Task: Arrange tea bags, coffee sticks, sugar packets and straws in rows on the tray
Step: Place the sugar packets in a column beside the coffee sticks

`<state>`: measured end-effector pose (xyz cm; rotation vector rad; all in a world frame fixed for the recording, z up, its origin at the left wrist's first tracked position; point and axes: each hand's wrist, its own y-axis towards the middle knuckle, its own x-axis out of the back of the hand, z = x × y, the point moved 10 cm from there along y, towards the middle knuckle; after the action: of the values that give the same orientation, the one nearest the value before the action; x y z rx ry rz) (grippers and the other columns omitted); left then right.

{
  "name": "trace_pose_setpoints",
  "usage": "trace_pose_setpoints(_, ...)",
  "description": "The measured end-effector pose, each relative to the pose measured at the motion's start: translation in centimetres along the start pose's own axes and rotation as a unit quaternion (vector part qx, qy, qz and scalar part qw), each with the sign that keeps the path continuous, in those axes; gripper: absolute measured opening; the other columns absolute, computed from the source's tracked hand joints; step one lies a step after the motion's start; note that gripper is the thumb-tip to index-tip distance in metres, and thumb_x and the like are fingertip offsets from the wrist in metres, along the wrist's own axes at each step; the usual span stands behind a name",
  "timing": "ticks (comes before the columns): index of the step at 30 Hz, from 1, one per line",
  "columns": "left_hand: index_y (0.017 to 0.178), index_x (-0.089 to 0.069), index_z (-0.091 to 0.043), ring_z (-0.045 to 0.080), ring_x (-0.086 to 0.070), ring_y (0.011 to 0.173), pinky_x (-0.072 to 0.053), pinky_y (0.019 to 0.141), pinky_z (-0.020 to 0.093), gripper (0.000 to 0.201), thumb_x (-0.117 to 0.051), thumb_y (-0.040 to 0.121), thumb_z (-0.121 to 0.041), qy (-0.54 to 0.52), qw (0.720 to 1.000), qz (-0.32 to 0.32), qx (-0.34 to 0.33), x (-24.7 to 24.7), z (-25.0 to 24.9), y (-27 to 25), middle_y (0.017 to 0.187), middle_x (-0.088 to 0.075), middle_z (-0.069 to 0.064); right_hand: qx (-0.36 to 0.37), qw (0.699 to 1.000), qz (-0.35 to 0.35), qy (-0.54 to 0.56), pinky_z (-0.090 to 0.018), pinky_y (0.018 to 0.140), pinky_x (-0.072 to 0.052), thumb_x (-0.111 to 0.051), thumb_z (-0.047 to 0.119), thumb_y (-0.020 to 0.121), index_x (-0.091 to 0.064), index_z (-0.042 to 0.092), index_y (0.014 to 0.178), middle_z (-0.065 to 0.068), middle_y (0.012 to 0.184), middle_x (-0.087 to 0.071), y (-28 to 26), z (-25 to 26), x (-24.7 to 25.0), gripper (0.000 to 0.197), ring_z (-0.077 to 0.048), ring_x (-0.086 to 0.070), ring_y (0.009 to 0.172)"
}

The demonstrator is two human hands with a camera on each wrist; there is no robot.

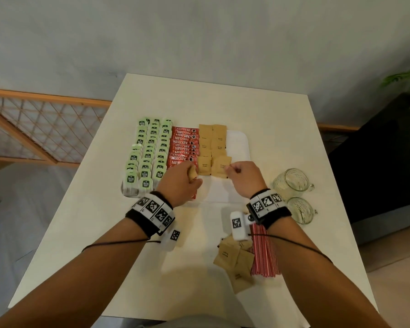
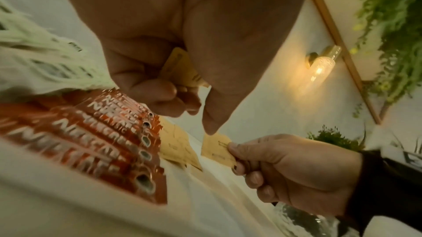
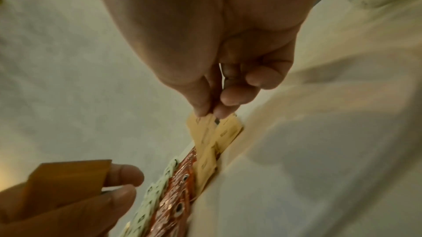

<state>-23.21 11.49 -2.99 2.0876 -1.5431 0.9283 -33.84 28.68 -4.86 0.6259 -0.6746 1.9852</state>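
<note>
White tray sits on the white desk. Green tea bags fill its left portion in three columns. Red coffee sticks lie stacked in one column just right of them. Brown sugar packets form two columns right of the coffee sticks; the tray's right strip is bare.

Left hand hovers over the near end of the coffee column, fingers curled around a small stack of brown packets. The left wrist view confirms the packets are clamped between thumb and fingers.

Right hand is at the near end of the right sugar column. Thumb and forefinger pinch the near edge of the nearest packet, which lies tilted on the row; remaining fingers are curled in. The right wrist view shows the fingertips closed on that packet's corner.

The two hands are near each other, not touching.

On the desk near the person: loose sugar packets and, beside them on the right, a bundle of red-striped straws. Two glass mugs stand right of the tray.
</note>
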Motion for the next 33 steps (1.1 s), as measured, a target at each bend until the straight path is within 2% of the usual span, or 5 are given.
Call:
trace_pose_setpoints(11, 0.147, -0.045, -0.021, 0.023, -0.054, 0.126, -0.048, 0.102, 0.038, 0.059, -0.062, 0.091, -0.034, 0.217, 0.97, 0.112, -0.014, -2.4, -1.4, 6.4, 0.144, -0.054, 0.002, -0.071, 0.995, 0.023, -0.061, -0.029, 0.053, -0.035, -0.062, 0.029, 0.099, -0.04, 0.019, 0.052, 0.001, 0.051, -0.038, 3.8, -2.1, -1.8, 0.053, -0.02, -0.038, 0.049)
trace_pose_setpoints(18, 0.127, -0.063, -0.016, 0.023, -0.06, 0.114, -0.049, 0.091, 0.033, 0.037, -0.063, 0.092, -0.028, 0.264, 0.956, 0.128, -0.025, -2.7, -2.0, 7.1, 0.126, -0.064, 0.003, -0.084, 0.992, 0.02, -0.096, -0.028, 0.052, -0.035, -0.062, 0.027, 0.096, -0.04, 0.017, 0.053, 0.0, 0.05, -0.037, 4.2, -1.9, -1.5, 0.049, -0.021, -0.037, 0.046)
trace_pose_setpoints(26, 0.136, -0.057, -0.024, 0.021, -0.057, 0.119, -0.049, 0.098, 0.035, 0.048, -0.067, 0.09, -0.029, 0.251, 0.96, 0.121, -0.026, -3.1, -1.4, 7.6, 0.133, -0.06, -0.001, -0.1, 0.99, 0.016, -0.102, -0.026, 0.049, -0.034, -0.064, 0.032, 0.094, -0.045, 0.016, 0.055, 0.0, 0.051, -0.042, 4.1, -1.8, -1.2, 0.046, -0.021, -0.04, 0.047)
trace_pose_setpoints(29, 0.131, -0.061, -0.021, 0.021, -0.059, 0.115, -0.049, 0.093, 0.033, 0.042, -0.067, 0.09, -0.03, 0.245, 0.961, 0.122, -0.027, -3.0, -1.3, 7.6, 0.13, -0.062, 0.0, -0.09, 0.992, 0.014, -0.09, -0.033, 0.063, -0.047, -0.063, 0.039, 0.094, -0.065, 0.011, 0.086, -0.005, 0.075, -0.062, 3.9, -1.3, -0.9, 0.029, -0.026, -0.058, 0.069)
trace_pose_setpoints(33, 0.136, -0.057, -0.018, 0.023, -0.058, 0.118, -0.048, 0.097, 0.035, 0.05, -0.067, 0.089, -0.033, 0.214, 0.968, 0.125, -0.029, -2.7, -1.4, 7.5, 0.133, -0.06, 0.004, -0.08, 0.993, 0.018, -0.083, -0.035, 0.093, -0.049, -0.06, 0.047, 0.097, -0.054, 0.013, 0.135, -0.007, 0.126, -0.064, 3.6, -1.1, -0.7, 0.052, -0.027, -0.061, 0.113)
